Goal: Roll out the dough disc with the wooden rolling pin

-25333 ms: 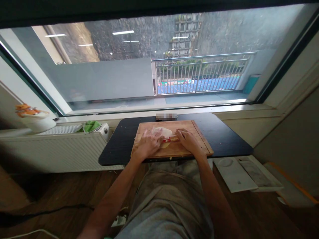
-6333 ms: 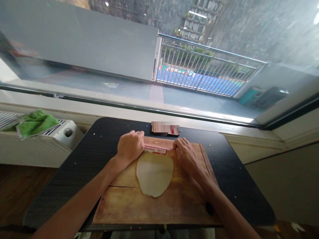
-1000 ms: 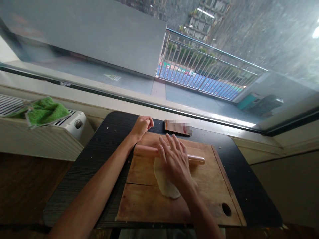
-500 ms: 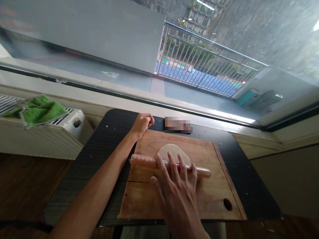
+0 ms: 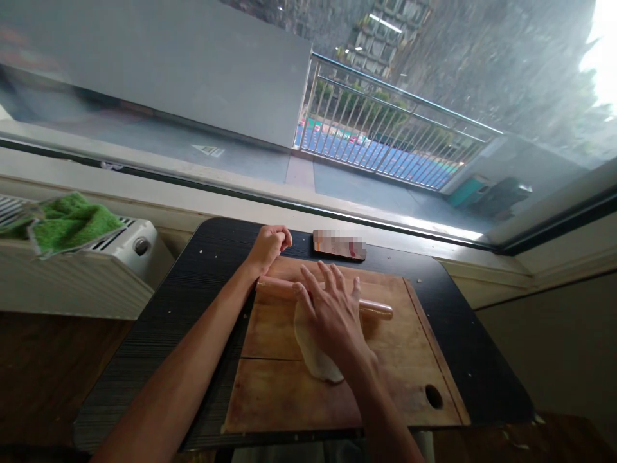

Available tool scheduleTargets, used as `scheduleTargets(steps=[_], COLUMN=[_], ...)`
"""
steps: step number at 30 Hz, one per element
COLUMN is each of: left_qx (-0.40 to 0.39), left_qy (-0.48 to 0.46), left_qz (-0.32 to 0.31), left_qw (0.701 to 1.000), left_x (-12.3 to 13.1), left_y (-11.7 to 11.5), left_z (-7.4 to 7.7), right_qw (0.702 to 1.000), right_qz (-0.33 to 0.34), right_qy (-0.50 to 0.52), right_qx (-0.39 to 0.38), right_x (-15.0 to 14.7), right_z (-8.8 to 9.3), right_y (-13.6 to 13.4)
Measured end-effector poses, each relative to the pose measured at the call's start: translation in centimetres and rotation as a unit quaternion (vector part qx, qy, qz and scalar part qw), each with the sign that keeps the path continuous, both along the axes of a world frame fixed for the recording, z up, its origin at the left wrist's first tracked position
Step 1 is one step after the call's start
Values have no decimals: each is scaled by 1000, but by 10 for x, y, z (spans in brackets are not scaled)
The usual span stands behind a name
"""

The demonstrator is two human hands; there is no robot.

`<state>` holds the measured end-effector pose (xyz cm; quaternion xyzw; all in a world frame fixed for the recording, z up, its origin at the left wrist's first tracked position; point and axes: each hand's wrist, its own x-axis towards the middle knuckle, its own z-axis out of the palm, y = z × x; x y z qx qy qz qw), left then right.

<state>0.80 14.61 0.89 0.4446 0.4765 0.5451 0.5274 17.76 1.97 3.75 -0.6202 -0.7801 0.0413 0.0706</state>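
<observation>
A flat sheet of pale dough point(image 5: 313, 354) lies on a wooden cutting board point(image 5: 400, 360). Across its far part rests a wooden rolling pin point(image 5: 376, 309). My right hand point(image 5: 332, 312) lies flat on the pin with its fingers stretched out and spread, and it hides the pin's middle and much of the dough. My left hand point(image 5: 267, 246) sits curled in a loose fist at the board's far left corner, beside the pin's left end, with nothing visible in it.
The board sits on a black table point(image 5: 193, 302) under a large window. A small blurred card-like object point(image 5: 339, 245) lies past the board. At the left a white radiator point(image 5: 96, 270) carries a green cloth point(image 5: 67, 222). A hole point(image 5: 433, 396) marks the board's near right corner.
In the last half second my right hand has pushed the rolling pin away from me, from the dough's near part to its far part. My left hand has stayed put.
</observation>
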Motion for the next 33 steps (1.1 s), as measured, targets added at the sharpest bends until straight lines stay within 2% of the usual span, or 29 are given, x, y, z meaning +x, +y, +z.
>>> scheduleTargets(steps=[3, 9, 12, 15, 18, 22, 25, 29, 33], left_qx=[-10, -17, -15, -14, -17, -17, -13, -13, -12], left_qy=[4, 6, 6, 13, 18, 21, 27, 21, 15], left_qz=[1, 10, 10, 11, 13, 16, 17, 20, 15], left_qw=[1000, 1000, 1000, 1000, 1000, 999, 999, 1000, 1000], left_x=[-1, -2, -3, -3, -3, -2, -3, -3, -4], left_y=[0, 0, 0, -1, -2, -4, -4, -3, -2], left_z=[0, -2, -3, -2, 1, 2, 1, 0, -2], right_qw=[1000, 994, 991, 991, 992, 995, 996, 995, 993], right_qz=[7, 38, 56, 42, 35, 36, 39, 50, 69], right_qy=[10, 15, 18, 19, 26, 50, 56, 73, 74], right_qx=[21, 106, 117, 122, 119, 76, 52, 44, 59], right_x=[1, 8, 11, 11, 8, 2, 0, 2, 7], right_z=[-5, -26, -30, -35, -36, -22, -10, -12, -24], right_y=[-14, -90, -110, -98, -66, -22, -5, -13, -55])
